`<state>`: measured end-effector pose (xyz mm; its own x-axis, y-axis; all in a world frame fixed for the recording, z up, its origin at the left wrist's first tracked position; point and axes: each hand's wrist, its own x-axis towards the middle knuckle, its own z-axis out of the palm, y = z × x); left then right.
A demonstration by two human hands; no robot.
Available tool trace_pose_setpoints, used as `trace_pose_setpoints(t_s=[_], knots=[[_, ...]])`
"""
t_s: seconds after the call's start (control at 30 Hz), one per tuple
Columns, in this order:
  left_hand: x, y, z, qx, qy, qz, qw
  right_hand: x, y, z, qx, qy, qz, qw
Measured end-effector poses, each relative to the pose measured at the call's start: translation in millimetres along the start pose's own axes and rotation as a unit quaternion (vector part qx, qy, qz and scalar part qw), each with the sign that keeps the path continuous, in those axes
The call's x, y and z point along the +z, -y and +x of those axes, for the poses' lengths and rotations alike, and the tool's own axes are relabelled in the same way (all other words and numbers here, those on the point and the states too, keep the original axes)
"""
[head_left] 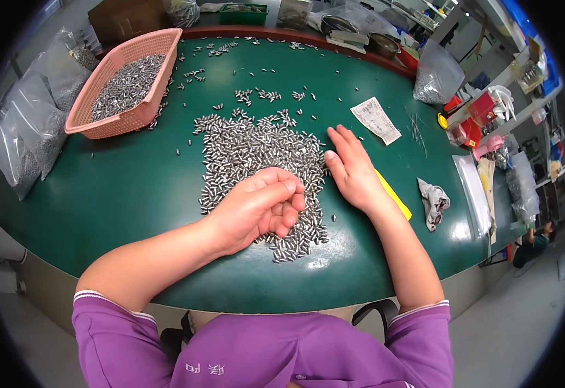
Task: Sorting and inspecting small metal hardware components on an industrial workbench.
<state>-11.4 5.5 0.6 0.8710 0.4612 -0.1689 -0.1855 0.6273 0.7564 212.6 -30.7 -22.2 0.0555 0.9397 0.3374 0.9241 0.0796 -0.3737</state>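
Metal pieces (250,145): likely light, hard, slick; pinch mid-body. Left hand (256,205) curled over them, contents unclear; right hand (355,171) straight-fingered, at right edge.

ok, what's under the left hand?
Small silvery metal pieces show around the left hand, on the green table; whatever lies directly beneath the hand is covered.

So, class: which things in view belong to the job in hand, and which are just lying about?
Job:
metal pieces, below the left hand and beside the right hand
basket, likely: it holds similar pieces

Lying about, apparently:
paper
crumpled cloth
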Motion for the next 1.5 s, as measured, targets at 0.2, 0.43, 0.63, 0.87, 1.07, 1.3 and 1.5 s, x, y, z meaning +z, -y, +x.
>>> trace_pose_setpoints(t_s=[0.2,0.43,0.63,0.87,1.07,1.3,1.5], knots=[[0,0,0,-0.008,-0.01,0.004,1.0,0,28,-4,-0.09,0.07,0.065,0.991],[-2,1,1,0.003,0.012,0.003,1.0,-5,38,-15,-0.119,0.1,0.19,0.969],[-4,2,1,0.015,0.019,0.008,1.0,-5,47,-18,-0.145,0.096,0.278,0.945],[-4,2,-1,0.008,0.02,-0.01,1.0,-9,45,-18,-0.014,0.028,0.457,0.889],[-3,2,1,0.002,0.022,-0.007,1.0,-15,26,-10,0.072,-0.114,0.315,0.939],[-3,3,0,-0.001,0.02,0.002,1.0,-55,28,-21,0.082,0.106,0.054,0.99],[0,3,0,0.005,0.005,0.0,1.0,-56,33,-25,0.097,0.142,0.059,0.983]])
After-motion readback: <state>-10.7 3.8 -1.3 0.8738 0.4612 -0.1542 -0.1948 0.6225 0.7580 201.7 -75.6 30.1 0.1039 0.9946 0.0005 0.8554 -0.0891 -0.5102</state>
